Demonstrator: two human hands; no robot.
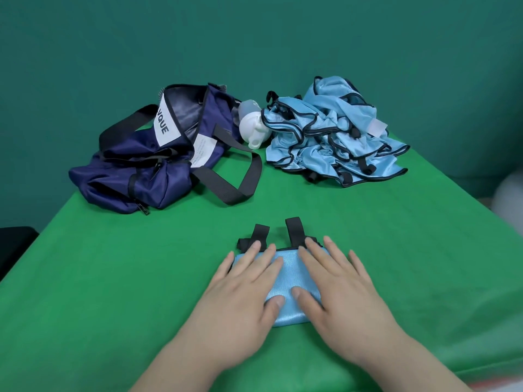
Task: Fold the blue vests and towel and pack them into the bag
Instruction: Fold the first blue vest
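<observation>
This looks like a staged recording set rather than a lived-in room. A table draped in bright green cloth [113, 278] fills the view, and close behind it rises a plain teal-green wall [254, 38], one flat colour like a backdrop. The things on the cloth sit like laid-out props: a navy-blue nylon duffel bag with black straps [113, 179], a crumpled heap of light-blue vests with black trim [325, 131], and a white plastic bottle [252, 128] between them. A black shape [14, 244] stands beside the table at the left edge, too cut off to identify.
</observation>
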